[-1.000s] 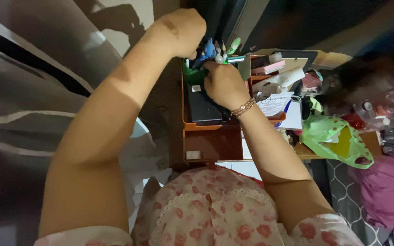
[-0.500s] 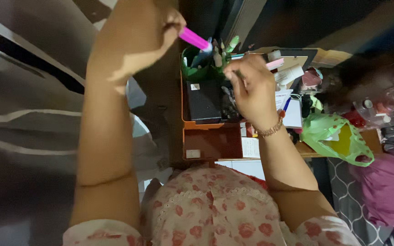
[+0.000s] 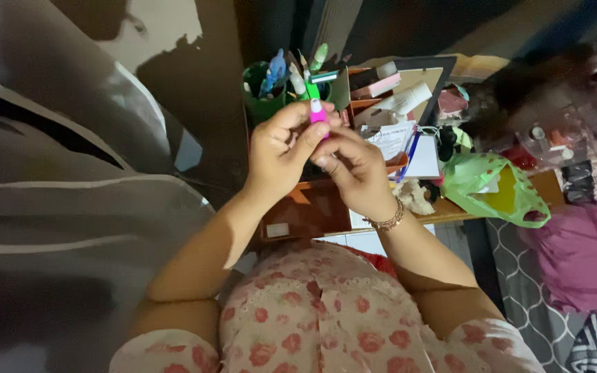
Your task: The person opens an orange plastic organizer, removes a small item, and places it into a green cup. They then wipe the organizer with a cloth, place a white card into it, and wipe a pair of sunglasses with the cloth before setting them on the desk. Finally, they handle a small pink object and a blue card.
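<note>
My left hand (image 3: 281,148) and my right hand (image 3: 354,166) meet in front of my chest, above a brown wooden desk organiser (image 3: 312,214). Both pinch a small pink marker (image 3: 318,114) with a white band; it stands upright between my fingertips. Just beyond my hands is a green pen cup (image 3: 264,103) stuffed with several pens and markers. A beaded bracelet (image 3: 385,221) circles my right wrist.
A cluttered table holds papers (image 3: 395,141), a white tube (image 3: 409,100), a green plastic bag (image 3: 495,186) and small bottles. A grey curtain (image 3: 70,207) hangs at the left. Purple cloth (image 3: 582,255) lies on the right, over a patterned floor.
My left hand, which held the pink marker high at the left, has come down to the middle. My right hand has risen to join it on the marker.
</note>
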A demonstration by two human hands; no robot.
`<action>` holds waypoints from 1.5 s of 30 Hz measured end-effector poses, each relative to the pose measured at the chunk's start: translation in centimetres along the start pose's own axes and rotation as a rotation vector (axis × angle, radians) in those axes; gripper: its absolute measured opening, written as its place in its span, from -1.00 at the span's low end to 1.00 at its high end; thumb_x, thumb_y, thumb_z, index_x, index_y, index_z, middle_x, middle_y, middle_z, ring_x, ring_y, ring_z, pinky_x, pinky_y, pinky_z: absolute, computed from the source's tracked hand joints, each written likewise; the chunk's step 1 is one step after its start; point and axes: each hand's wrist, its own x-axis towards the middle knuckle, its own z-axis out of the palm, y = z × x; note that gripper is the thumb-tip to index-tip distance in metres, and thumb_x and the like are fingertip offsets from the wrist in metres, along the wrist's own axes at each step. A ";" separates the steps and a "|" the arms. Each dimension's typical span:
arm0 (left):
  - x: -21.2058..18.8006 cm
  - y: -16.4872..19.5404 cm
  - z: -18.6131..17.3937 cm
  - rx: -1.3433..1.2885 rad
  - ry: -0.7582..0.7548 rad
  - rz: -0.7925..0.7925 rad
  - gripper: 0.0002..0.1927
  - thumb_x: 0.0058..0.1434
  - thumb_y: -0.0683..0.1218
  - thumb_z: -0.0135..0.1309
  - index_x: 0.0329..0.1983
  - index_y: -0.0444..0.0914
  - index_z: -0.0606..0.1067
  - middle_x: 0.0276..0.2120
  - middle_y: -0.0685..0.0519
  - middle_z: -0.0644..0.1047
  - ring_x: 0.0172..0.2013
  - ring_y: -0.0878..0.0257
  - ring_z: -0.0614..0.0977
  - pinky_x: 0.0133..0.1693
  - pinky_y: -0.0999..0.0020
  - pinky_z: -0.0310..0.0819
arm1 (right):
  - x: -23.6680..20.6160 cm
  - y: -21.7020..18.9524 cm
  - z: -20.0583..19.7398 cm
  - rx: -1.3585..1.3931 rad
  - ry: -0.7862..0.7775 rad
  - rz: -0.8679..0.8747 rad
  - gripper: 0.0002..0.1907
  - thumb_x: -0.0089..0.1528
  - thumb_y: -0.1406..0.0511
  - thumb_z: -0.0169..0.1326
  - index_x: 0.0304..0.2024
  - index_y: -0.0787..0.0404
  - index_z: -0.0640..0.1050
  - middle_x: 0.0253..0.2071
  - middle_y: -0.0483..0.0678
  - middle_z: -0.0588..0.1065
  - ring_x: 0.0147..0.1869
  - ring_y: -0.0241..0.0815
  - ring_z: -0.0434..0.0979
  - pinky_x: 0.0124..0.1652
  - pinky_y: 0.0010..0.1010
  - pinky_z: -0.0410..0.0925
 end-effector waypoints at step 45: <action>-1.7 0.3 0.5 0.577 0.025 0.221 -0.78 0.46 -0.14 0.12 0.11 -0.31 0.51 -0.23 -0.05 0.59 -0.32 0.15 0.62 -0.26 0.32 0.49 | 1.2 -0.6 -1.6 0.222 0.275 -0.140 -0.94 0.49 0.47 0.10 -0.03 0.37 0.47 -0.12 0.06 0.58 -0.11 -0.30 0.55 -0.03 -0.52 0.45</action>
